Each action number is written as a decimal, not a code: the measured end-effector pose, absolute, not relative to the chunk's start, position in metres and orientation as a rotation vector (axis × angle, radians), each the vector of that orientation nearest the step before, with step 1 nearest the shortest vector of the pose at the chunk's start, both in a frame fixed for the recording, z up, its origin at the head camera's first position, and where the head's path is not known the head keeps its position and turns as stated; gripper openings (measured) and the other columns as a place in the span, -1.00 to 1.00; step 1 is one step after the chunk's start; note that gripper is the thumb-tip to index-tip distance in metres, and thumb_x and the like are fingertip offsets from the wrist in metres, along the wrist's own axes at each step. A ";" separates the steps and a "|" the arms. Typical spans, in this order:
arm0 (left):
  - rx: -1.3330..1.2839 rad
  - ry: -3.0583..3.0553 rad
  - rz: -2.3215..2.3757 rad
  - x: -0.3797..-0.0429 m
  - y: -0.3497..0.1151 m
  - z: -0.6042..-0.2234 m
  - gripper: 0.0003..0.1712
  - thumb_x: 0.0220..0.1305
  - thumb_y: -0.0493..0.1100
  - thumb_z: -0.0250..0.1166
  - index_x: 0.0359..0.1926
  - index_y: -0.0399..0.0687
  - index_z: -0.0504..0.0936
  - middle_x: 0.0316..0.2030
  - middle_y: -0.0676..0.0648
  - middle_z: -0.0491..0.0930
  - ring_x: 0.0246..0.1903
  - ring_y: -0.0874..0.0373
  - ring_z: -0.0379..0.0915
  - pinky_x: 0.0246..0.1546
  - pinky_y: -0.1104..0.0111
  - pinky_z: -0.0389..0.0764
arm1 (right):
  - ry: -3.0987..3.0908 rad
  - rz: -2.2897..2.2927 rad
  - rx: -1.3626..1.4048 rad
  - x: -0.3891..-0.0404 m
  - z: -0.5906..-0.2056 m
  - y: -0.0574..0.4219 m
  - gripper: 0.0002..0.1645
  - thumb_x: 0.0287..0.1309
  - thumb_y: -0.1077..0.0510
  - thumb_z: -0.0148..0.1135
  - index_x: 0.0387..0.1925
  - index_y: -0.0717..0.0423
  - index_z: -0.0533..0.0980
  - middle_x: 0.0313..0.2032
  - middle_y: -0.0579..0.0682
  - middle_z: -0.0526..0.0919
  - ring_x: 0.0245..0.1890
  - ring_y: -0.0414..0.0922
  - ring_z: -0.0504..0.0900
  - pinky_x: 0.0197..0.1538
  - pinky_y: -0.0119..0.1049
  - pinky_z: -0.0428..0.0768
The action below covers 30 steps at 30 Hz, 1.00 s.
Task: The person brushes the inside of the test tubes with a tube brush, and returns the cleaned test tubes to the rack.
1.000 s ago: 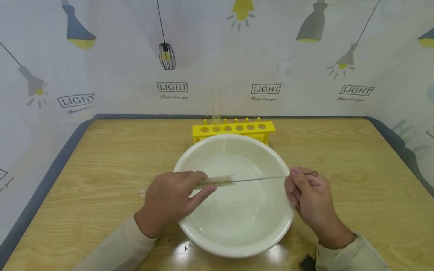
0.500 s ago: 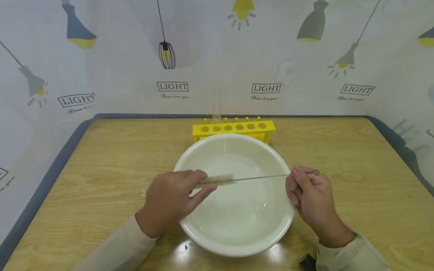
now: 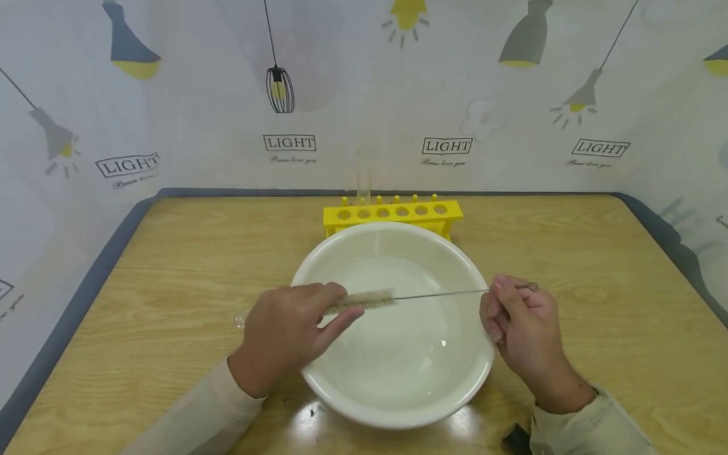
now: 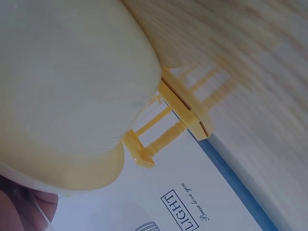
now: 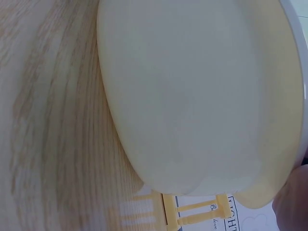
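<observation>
Over the basin, my left hand (image 3: 290, 325) holds a clear glass test tube (image 3: 239, 321), whose rounded end sticks out on the left. Bristles of a test tube brush (image 3: 370, 299) show between my left thumb and fingers, at the tube's mouth; my palm hides the tube's middle. The brush's thin twisted wire (image 3: 438, 294) runs right to my right hand (image 3: 523, 328), which pinches it near its looped end. Below lies a white round basin (image 3: 398, 420) with what looks like water in it. In the left wrist view, a strip of clear glass (image 4: 42, 209) crosses my fingers.
Behind the basin stands a yellow test tube rack (image 3: 392, 213), with another clear test tube (image 3: 364, 180) upright in it. A small black object (image 3: 516, 438) lies by my right sleeve. A printed curtain (image 3: 364, 95) borders the wooden table (image 3: 199, 253).
My right hand has shifted very slightly up and to the right with the brush's wire end. My left hand and the test tube stay nearly in place.
</observation>
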<state>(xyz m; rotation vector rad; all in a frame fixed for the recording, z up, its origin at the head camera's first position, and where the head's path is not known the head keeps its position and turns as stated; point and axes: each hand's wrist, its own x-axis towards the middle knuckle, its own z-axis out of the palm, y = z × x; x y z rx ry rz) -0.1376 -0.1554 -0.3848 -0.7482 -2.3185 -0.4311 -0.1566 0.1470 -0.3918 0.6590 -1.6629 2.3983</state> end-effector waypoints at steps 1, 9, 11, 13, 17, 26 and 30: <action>-0.746 -2.320 -0.429 -0.138 -0.155 -0.385 -0.40 0.49 0.36 -0.12 -0.44 0.08 0.53 -0.72 0.19 0.36 -0.77 0.38 0.13 -0.75 0.53 0.08 | -1.649 2.407 0.663 -0.157 -0.392 0.147 -0.48 0.51 0.40 -0.24 -0.63 0.22 0.40 -0.69 -0.02 0.28 -0.78 -0.08 0.02 -0.72 -0.28 -0.02; -0.751 -2.278 -0.421 -0.139 -0.155 -0.384 -0.42 0.48 0.36 -0.08 -0.48 0.10 0.49 -0.74 0.21 0.27 -0.78 0.41 0.05 -0.74 0.56 -0.02 | -1.543 2.471 0.759 -0.161 -0.393 0.148 -0.48 0.50 0.44 -0.31 -0.60 0.27 0.38 -0.69 -0.01 0.27 -0.79 -0.10 0.03 -0.71 -0.31 -0.03; -0.748 -2.277 -0.419 -0.139 -0.155 -0.383 -0.42 0.48 0.36 -0.08 -0.48 0.09 0.48 -0.75 0.20 0.26 -0.78 0.40 0.05 -0.75 0.55 -0.02 | -1.552 2.466 0.734 -0.161 -0.392 0.148 -0.48 0.51 0.42 -0.29 -0.62 0.26 0.37 -0.70 -0.01 0.25 -0.79 -0.10 0.02 -0.71 -0.31 -0.04; -0.743 -2.282 -0.417 -0.139 -0.155 -0.382 -0.42 0.48 0.36 -0.08 -0.49 0.10 0.47 -0.75 0.20 0.26 -0.79 0.39 0.05 -0.75 0.55 -0.02 | -1.527 2.489 0.727 -0.162 -0.392 0.149 -0.48 0.51 0.42 -0.30 -0.62 0.27 0.36 -0.68 -0.01 0.28 -0.78 -0.10 0.02 -0.71 -0.31 -0.05; -0.737 -2.303 -0.425 -0.138 -0.156 -0.382 -0.39 0.49 0.37 -0.12 -0.51 0.09 0.47 -0.76 0.19 0.24 -0.79 0.39 0.04 -0.74 0.55 -0.02 | -1.430 2.558 0.771 -0.163 -0.393 0.150 -0.48 0.50 0.45 -0.35 -0.62 0.34 0.35 -0.64 -0.01 0.34 -0.78 -0.13 0.04 -0.71 -0.32 -0.05; -0.730 -2.299 -0.401 -0.139 -0.155 -0.383 -0.39 0.49 0.37 -0.11 -0.49 0.09 0.49 -0.75 0.20 0.27 -0.78 0.39 0.09 -0.75 0.53 0.03 | -1.362 2.598 0.738 -0.165 -0.394 0.152 -0.47 0.50 0.46 -0.35 -0.63 0.35 0.34 -0.66 0.00 0.30 -0.78 -0.13 0.04 -0.71 -0.33 -0.07; -0.729 -2.288 -0.397 -0.138 -0.155 -0.383 -0.39 0.49 0.37 -0.12 -0.48 0.10 0.52 -0.74 0.21 0.30 -0.78 0.41 0.08 -0.75 0.55 0.02 | -1.384 2.599 0.699 -0.164 -0.392 0.151 -0.47 0.51 0.43 -0.31 -0.63 0.32 0.35 -0.68 -0.01 0.26 -0.78 -0.12 0.03 -0.71 -0.32 -0.07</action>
